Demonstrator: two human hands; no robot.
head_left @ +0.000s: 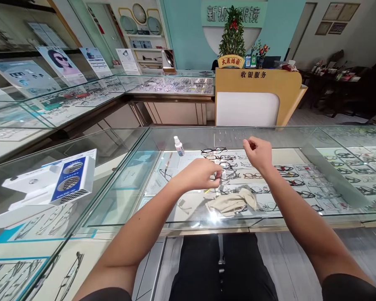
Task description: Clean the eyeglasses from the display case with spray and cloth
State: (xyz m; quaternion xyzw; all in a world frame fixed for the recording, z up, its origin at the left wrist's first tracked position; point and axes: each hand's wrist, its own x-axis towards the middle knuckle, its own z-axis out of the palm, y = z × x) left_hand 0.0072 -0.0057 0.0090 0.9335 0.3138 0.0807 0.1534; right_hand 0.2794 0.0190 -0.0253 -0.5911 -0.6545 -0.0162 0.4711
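My left hand (pixel 200 173) is over the glass counter, its thumb and fingers closed in a pinch. A pair of eyeglasses (pixel 230 174) shows right beside those fingertips; whether it is in the pinch or under the glass I cannot tell. Farther right and a bit higher, my right hand (pixel 259 154) is curled closed, with no object visible in it. A crumpled beige cloth (pixel 230 202) lies on the counter nearer my body. Beyond my left hand stands a small white spray bottle (pixel 178 146).
The glass display counter (pixel 188 221) holds rows of eyeglasses beneath its top. An opened blue and white box (pixel 72 177) rests on the left section. Across the aisle are another glass case (pixel 175 85) and a yellow cashier desk (pixel 247 83) with a plant on it.
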